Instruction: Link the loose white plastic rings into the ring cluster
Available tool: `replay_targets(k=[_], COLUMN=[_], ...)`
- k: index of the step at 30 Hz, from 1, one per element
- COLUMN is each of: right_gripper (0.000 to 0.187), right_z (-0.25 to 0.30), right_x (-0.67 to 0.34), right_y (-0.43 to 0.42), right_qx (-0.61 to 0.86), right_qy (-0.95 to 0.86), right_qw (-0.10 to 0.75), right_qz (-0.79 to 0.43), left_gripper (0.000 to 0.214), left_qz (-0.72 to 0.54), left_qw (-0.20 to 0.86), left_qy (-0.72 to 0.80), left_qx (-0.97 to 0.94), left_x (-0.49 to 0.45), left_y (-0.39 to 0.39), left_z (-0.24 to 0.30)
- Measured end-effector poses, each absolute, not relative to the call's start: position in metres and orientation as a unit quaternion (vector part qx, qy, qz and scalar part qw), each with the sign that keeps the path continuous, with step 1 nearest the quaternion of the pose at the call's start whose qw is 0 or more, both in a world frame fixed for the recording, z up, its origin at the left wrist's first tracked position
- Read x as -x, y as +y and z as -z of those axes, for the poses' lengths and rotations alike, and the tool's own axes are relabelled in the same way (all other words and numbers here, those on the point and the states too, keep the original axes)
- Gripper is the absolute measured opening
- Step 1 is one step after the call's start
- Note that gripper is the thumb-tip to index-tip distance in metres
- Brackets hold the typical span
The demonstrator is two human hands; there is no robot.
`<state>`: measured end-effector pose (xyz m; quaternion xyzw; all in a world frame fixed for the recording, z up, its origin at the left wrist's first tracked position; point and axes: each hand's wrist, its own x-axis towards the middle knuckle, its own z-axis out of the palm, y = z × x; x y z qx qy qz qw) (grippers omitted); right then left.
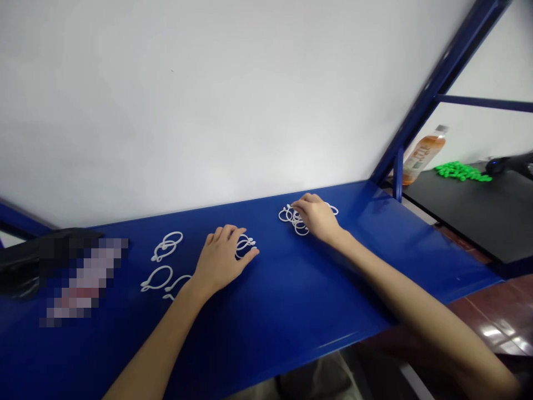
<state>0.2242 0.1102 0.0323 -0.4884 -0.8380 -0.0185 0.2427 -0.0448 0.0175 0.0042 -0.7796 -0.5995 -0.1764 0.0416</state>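
White plastic loop ties in a tangled pile (293, 218) lie near the blue metal shelf's (291, 294) back edge under the right hand's (317, 216) bent, parted fingertips, while the left hand (220, 258), fingers spread, presses one loop tie (246, 243) flat just beside it.

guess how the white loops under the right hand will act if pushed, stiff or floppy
The white loops look thin and wiry, so probably light and bendy. They lie tangled under the right hand, so likely drag along together. The blue shelf looks glossy; they may slide.
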Motion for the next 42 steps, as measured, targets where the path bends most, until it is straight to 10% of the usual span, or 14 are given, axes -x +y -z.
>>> replay_targets(k=[9,19,42], right_gripper=[0.019,0.021,0.012], right_z=[-0.031,-0.029,-0.01], right_x=[-0.222,-0.201,-0.185], right_y=[0.153,0.089,0.046], right_qx=[0.542,0.42,0.282], right_qy=[-0.822,-0.859,-0.85], right_qw=[0.167,0.284,0.353], right_qz=[0.043,0.072,-0.271], left_gripper=[0.038,0.037,0.035], left_qz=[0.158,0.176,0.266], left_qw=[0.002,-0.004,-0.025], left_qy=[-0.593,-0.569,-0.492], left_qx=[0.79,0.803,0.829], left_x=[0.052,0.05,0.022], left_y=[0.019,0.014,0.001], left_z=[0.001,-0.002,-0.013])
